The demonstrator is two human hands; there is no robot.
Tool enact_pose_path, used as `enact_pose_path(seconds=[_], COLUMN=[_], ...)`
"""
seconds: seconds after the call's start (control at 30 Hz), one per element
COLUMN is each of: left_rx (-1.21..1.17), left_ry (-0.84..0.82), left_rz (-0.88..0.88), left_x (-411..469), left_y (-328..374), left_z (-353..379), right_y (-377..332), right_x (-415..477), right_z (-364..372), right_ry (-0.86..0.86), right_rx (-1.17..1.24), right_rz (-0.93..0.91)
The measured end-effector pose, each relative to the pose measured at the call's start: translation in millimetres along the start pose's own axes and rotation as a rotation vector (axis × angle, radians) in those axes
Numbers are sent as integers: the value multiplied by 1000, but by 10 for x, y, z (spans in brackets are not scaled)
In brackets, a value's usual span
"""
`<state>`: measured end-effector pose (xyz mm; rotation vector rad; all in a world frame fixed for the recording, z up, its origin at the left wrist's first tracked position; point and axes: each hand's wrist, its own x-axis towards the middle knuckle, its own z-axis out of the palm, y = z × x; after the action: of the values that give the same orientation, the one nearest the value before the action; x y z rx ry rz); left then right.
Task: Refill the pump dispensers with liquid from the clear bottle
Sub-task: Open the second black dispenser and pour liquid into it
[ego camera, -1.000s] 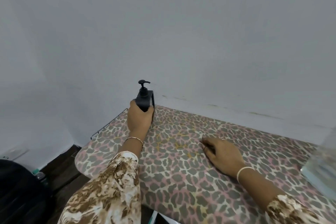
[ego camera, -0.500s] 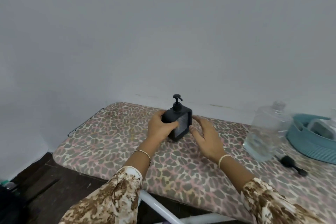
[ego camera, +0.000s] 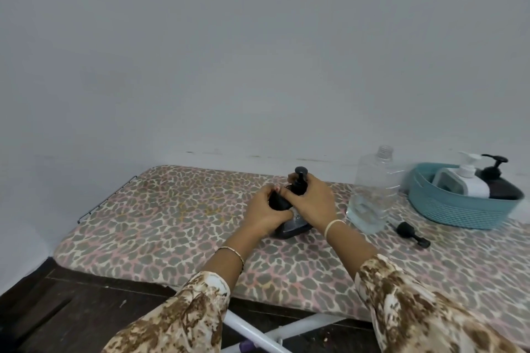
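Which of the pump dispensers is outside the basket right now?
The black dispenser, gripped by the left hand and right hand on the leopard-print board. The white dispenser and the other dark dispenser sit in the teal basket.

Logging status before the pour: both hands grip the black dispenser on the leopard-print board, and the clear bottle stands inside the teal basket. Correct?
Not quite. The head view shows the clear bottle standing on the leopard-print board beside the teal basket, not inside it. The rest holds: left hand and right hand both grip the black dispenser.
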<state>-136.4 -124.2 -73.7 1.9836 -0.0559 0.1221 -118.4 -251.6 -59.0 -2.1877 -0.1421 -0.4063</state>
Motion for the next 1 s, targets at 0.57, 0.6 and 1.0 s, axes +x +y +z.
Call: enact_pose_path(seconds=[0.57, 0.6, 1.0], left_rx=[-105, -114, -295], left_ry=[-203, -237, -419], left_rz=[49, 50, -70], left_x=[274, 290, 404], left_y=[-228, -231, -230], left_z=[-31, -59, -234], right_y=[114, 91, 35], right_x=[421, 413, 430], right_z=[94, 79, 50], right_ry=[-337, -349, -481], right_rx=[32, 48, 255], right_rz=[38, 30, -40])
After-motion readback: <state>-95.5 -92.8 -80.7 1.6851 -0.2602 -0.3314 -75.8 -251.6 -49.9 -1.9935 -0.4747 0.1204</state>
